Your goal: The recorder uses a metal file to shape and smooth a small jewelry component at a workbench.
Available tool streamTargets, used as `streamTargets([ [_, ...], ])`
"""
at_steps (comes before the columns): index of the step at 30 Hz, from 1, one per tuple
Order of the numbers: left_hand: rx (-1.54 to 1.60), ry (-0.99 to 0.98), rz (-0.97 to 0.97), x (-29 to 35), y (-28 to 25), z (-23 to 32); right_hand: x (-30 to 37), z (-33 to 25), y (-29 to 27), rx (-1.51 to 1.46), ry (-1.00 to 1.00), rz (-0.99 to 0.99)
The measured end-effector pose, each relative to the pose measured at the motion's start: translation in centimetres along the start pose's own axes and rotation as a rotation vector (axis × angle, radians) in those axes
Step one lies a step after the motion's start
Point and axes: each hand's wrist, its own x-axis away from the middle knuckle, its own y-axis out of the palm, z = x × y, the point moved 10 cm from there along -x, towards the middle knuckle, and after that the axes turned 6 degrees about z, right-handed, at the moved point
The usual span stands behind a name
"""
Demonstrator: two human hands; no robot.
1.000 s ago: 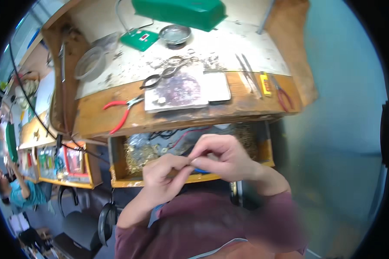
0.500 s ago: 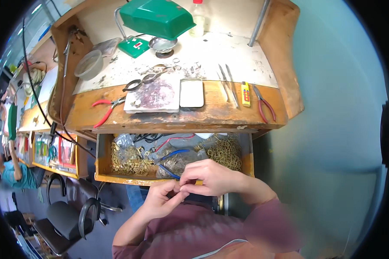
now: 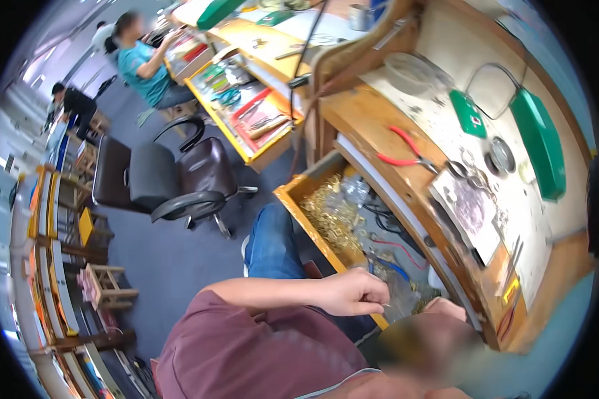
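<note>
- Left hand (image 3: 356, 292) with thumb and forefinger pinched together on a small pale piece (image 3: 387, 305), only a sliver visible at the fingertips.
- Piece too small for its exact shape to be told; probably metal, so likely light, stiff, smooth and easy to drop. Best held by its edges, between fingertip pads, with little pressure.
- Left forearm laid across the body from the left, wrist nearly straight, other fingers curled toward the palm, beside the near edge of an open drawer (image 3: 306, 227).
- Right hand (image 3: 448, 308) farther right, apart from the left; partly hidden by a blurred patch, so impossible to tell whether gripping anything.
- Inside the drawer: a clear plastic bag (image 3: 400, 298), a blue-handled tool (image 3: 394, 267), a red cord (image 3: 399, 245) and a heap of gold-coloured bits (image 3: 329, 216).
- Beyond, on a wooden bench (image 3: 353, 110): red-handled pliers (image 3: 398, 161), a stained white board (image 3: 469, 211) and a green lamp (image 3: 538, 143).
- Well apart, to the left: a dark office chair (image 3: 206, 169) and a seated person in a teal shirt (image 3: 141, 65).
</note>
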Motion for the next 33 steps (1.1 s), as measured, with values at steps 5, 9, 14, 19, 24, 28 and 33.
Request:
streamTargets([
  [5, -0.018, -0.031, 0.032, 0.7, -8.0, -2.0, -5.1, 0.3, 10.1, 0.236, 0.029, -0.303],
  [9, 0.012, -0.073, 0.206, 1.4, -18.1, -5.2, -8.9, 2.3, 17.0, 0.237, 0.149, -0.510],
  [14, 0.095, -0.180, 0.460, 4.5, -27.6, -8.4, -14.8, 3.9, 26.3, 0.257, 0.341, -0.654],
  [19, 0.250, -0.299, 0.721, 9.9, -33.6, -11.1, -21.2, 2.0, 34.7, 0.206, 0.277, -0.697],
  [24, 0.271, -0.411, 0.897, 17.8, -37.8, -11.3, -29.0, 0.5, 47.7, 0.087, 0.071, -0.644],
  [28, 0.283, -0.479, 0.991, 24.5, -40.2, -10.6, -36.0, 1.7, 55.8, 0.319, -0.179, -0.469],
  [33, 0.478, -0.570, 1.067, 30.9, -44.9, -10.1, -41.4, 5.8, 59.8, 0.666, -0.180, -0.382],
])
